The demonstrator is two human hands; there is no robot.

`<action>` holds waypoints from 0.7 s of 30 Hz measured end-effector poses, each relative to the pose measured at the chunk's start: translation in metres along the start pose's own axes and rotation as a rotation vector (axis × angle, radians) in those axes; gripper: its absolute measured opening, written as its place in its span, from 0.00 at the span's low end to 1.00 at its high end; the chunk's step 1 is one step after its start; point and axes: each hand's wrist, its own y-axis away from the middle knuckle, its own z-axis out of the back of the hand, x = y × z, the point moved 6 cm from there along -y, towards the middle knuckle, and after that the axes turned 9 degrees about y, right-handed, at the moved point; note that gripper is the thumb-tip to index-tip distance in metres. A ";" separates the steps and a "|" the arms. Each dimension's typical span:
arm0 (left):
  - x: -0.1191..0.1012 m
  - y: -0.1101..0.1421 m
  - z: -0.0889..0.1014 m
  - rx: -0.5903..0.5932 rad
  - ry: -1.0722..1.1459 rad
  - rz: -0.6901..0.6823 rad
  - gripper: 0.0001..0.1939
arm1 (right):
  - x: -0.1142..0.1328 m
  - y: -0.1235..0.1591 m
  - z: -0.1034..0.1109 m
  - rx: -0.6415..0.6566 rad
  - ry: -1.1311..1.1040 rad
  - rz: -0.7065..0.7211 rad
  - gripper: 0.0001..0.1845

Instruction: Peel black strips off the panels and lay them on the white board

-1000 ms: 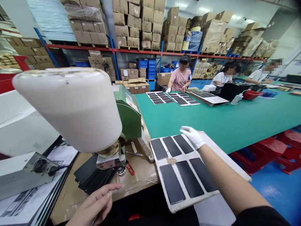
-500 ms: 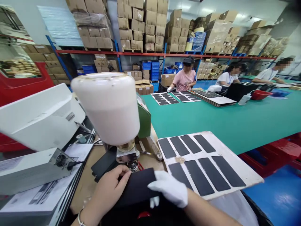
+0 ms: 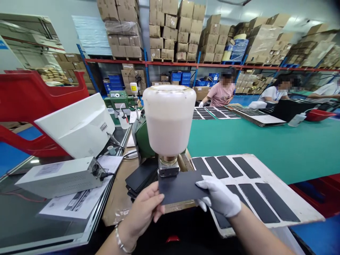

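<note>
We grip the black panel by its left end with our bare left hand, by its right end with our gloved right hand. We hold it at the metal head below the white container. Rightward, we see the white board bearing dark plates; beyond, the green table.

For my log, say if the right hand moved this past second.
Yes: the right hand went left, from the far edge of the board toward the bottle.
</note>
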 end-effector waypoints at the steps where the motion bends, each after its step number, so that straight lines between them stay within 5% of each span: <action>1: -0.006 0.009 0.012 -0.056 0.026 -0.021 0.14 | -0.001 -0.006 -0.016 0.049 -0.050 0.005 0.17; 7: -0.030 0.067 0.076 -0.318 0.194 -0.198 0.11 | 0.002 -0.035 -0.111 0.305 -0.329 0.054 0.17; 11: -0.014 0.093 0.090 -0.518 0.146 -0.329 0.13 | 0.012 -0.031 -0.132 0.413 -0.217 0.099 0.20; 16: 0.014 0.081 0.078 -0.476 -0.015 -0.318 0.20 | 0.022 -0.009 -0.097 0.530 0.053 0.132 0.18; 19: 0.020 0.052 0.065 -0.400 -0.059 -0.166 0.34 | 0.012 -0.002 -0.054 0.348 0.143 0.129 0.25; 21: 0.021 0.028 0.044 -0.281 -0.089 -0.052 0.29 | -0.001 0.004 -0.033 0.237 0.158 0.114 0.26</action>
